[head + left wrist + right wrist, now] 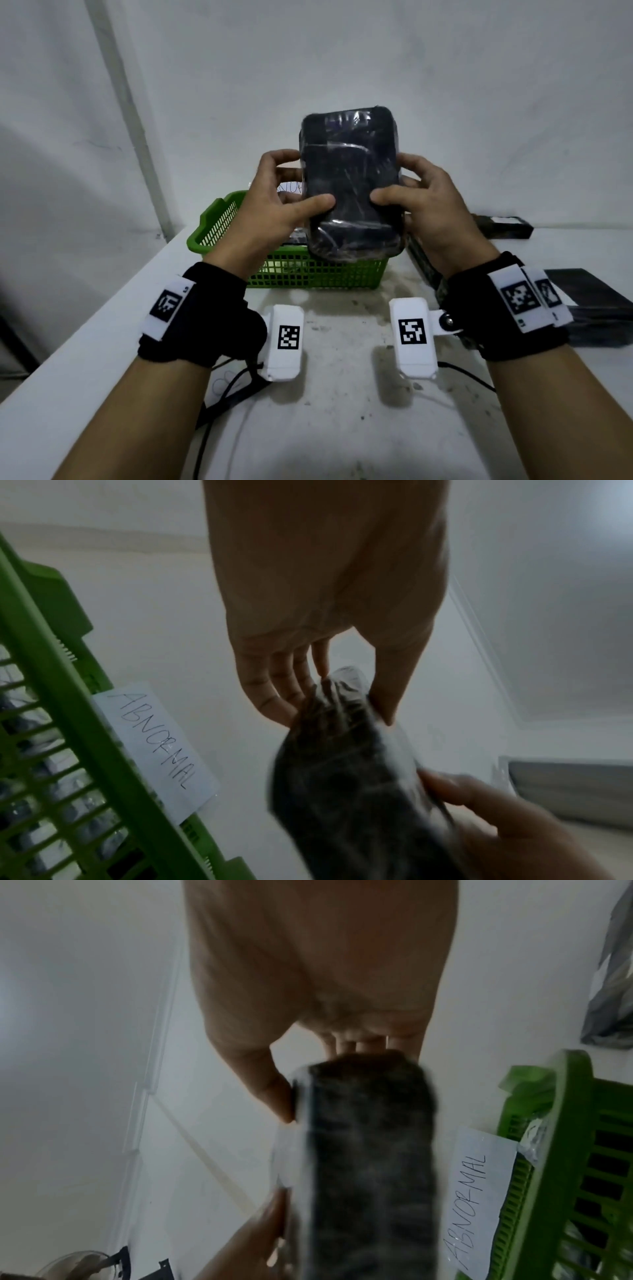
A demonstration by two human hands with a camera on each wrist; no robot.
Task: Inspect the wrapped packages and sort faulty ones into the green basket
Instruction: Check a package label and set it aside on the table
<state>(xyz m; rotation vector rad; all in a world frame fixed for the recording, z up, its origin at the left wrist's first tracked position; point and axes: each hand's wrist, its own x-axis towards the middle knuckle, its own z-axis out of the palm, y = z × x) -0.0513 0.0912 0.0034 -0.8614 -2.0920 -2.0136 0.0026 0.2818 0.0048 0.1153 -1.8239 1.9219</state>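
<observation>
Green basket [318, 274] holds wrapped packages [20, 799]; both hands [274, 205] grip another.

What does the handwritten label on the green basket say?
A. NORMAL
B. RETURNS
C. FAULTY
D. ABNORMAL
D: the white label taped to the basket reads ABNORMAL in both wrist views, beside the wrapped package held in both hands.

A stained white tabletop [342, 394] carries a green slatted plastic basket [318, 274]; right of the basket lie flat black packages [603, 301].
</observation>
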